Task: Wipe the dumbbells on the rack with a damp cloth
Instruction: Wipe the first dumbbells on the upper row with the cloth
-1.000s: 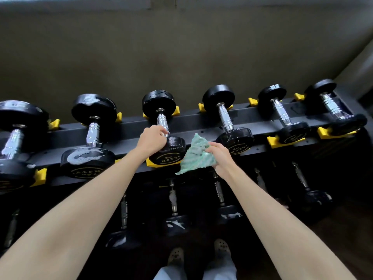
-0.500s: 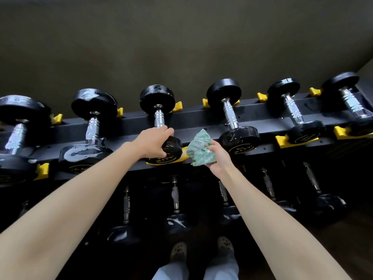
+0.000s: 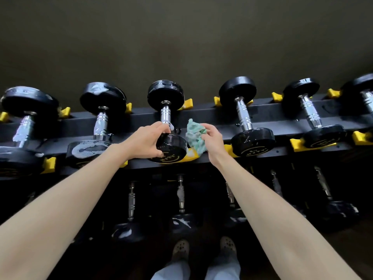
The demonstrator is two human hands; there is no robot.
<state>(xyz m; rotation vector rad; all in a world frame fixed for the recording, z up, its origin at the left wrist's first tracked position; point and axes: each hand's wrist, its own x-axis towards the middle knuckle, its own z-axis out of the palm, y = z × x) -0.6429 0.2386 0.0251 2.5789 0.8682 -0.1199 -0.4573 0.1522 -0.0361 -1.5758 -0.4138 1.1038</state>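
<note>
Several black dumbbells with chrome handles lie across the top tier of a black rack (image 3: 218, 116) with yellow cradles. My left hand (image 3: 144, 141) grips the near head of the middle dumbbell (image 3: 171, 145), thumb and fingers curled round its rim. Just to its right, my right hand (image 3: 212, 138) pinches a crumpled green cloth (image 3: 194, 136), held beside that head. White foam streaks show on the two dumbbells to the left (image 3: 88, 149), and a little clings to the middle dumbbell's handle.
A dark wall rises directly behind the rack. More dumbbells (image 3: 182, 219) lie on a lower tier in shadow, some with foam marks. The dumbbells (image 3: 252, 142) to the right look free of foam. My feet in pale clogs (image 3: 181, 249) stand in front of the rack.
My left hand has slid from the handle end onto the near head of the middle dumbbell. My right hand has bunched the cloth and brought it closer to that head.
</note>
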